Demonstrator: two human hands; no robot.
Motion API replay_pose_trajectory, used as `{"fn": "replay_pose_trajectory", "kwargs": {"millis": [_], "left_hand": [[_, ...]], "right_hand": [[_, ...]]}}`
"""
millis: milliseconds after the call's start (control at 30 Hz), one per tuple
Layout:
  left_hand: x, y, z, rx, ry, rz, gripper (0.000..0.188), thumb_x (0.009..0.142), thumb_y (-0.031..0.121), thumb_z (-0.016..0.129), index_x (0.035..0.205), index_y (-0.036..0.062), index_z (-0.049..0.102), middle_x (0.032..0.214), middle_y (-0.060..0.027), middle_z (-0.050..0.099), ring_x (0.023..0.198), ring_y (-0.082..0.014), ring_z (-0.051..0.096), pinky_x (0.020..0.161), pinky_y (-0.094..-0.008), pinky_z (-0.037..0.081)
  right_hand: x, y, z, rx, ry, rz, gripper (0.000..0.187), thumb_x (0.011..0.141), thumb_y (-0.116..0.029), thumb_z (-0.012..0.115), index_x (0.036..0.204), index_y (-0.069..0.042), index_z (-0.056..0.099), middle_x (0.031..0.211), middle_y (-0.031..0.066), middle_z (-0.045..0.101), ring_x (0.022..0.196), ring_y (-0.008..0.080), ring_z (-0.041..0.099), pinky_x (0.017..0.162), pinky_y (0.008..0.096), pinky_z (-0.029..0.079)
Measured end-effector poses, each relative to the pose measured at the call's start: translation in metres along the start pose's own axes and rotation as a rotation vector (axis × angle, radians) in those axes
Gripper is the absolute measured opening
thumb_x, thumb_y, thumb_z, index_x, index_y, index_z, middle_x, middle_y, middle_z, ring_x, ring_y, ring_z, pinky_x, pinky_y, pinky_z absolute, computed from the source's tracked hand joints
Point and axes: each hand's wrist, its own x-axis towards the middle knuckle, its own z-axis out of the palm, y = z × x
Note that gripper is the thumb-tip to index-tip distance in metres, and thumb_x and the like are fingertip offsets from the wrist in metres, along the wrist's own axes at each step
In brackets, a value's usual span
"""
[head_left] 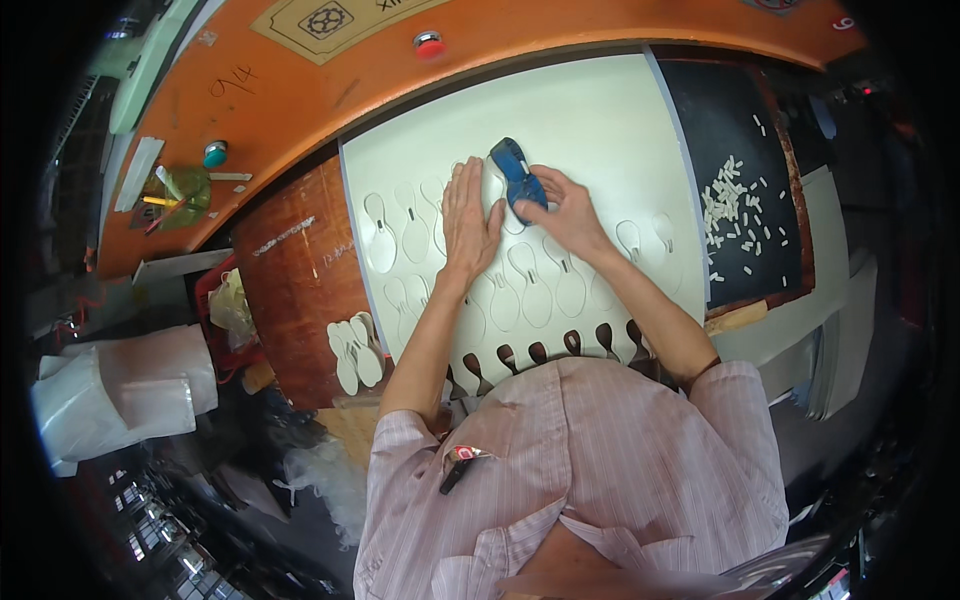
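Observation:
A large white sheet lies before me, marked with rows of sole-shaped outlines; dark sole-shaped gaps run along its near edge. My right hand grips the lower end of a blue sole-shaped cutting die with thumb and fingers. The die rests on or just above the sheet; I cannot tell which. Just left of it, my left hand lies flat on the sheet, fingers stretched out and holding nothing. One outline shows partly between the hand and the die, and others are partly hidden under my forearms.
An orange machine beam with a red button and a green button spans the far side. On the left, white insoles lie on a red-brown board. A black tray on the right holds many small white strips.

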Motion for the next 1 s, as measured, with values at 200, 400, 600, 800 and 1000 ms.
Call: {"fn": "replay_pose_trajectory", "kwargs": {"millis": [200,400,600,800,1000], "left_hand": [[0.0,0.001,0.003,0.009,-0.025,-0.044,0.072,0.099,0.016,0.064,0.161,-0.0013,0.033,0.165,-0.024,0.038,0.156,-0.0418,0.028,0.129,-0.05,0.02],[-0.005,0.022,0.002,-0.039,0.087,-0.003,0.062,0.098,0.017,0.066,0.152,-0.0049,0.046,0.154,-0.0251,0.05,0.148,-0.0418,0.041,0.125,-0.0505,0.028],[0.016,0.104,0.063,-1.24,-0.357,-0.373,0.061,0.114,0.047,0.039,0.137,-0.0062,0.058,0.12,-0.0161,0.07,0.111,-0.0237,0.068,0.1,-0.0395,0.053],[0.018,0.131,0.084,-1.324,-0.507,-0.447,0.061,0.113,0.052,0.042,0.122,-0.0046,0.063,0.112,-0.0131,0.071,0.096,-0.0177,0.07,0.088,-0.0328,0.059],[0.016,0.154,0.083,-1.142,-0.525,-0.301,0.058,0.114,0.046,0.043,0.124,-0.0053,0.068,0.108,-0.01,0.074,0.094,-0.0123,0.068,0.083,-0.0257,0.056]], "right_hand": [[-0.014,-0.009,-0.052,0.205,0.196,-0.015,0.064,0.095,-0.015,0.077,0.147,0.011,0.05,0.134,0.0198,0.066,0.122,0.0207,0.063,0.105,0.0325,0.05],[-0.071,-0.013,-0.086,-0.225,0.298,-0.16,0.073,0.087,-0.014,0.082,0.148,0.007,0.049,0.138,0.0214,0.062,0.122,0.0271,0.064,0.106,0.0384,0.051],[-0.091,-0.014,-0.074,-0.426,0.364,-0.4,0.076,0.081,-0.013,0.086,0.147,0.002,0.051,0.131,0.0186,0.063,0.116,0.0273,0.064,0.101,0.0379,0.053],[-0.103,-0.024,-0.09,-0.589,0.368,-0.513,0.063,0.085,-0.017,0.081,0.14,0.001,0.055,0.132,0.0206,0.062,0.116,0.0371,0.063,0.097,0.0438,0.053],[-0.114,-0.036,-0.124,-0.625,0.322,-0.454,0.042,0.092,-0.017,0.074,0.129,0.001,0.062,0.126,0.0173,0.064,0.104,0.0313,0.068,0.089,0.0404,0.056]]}}
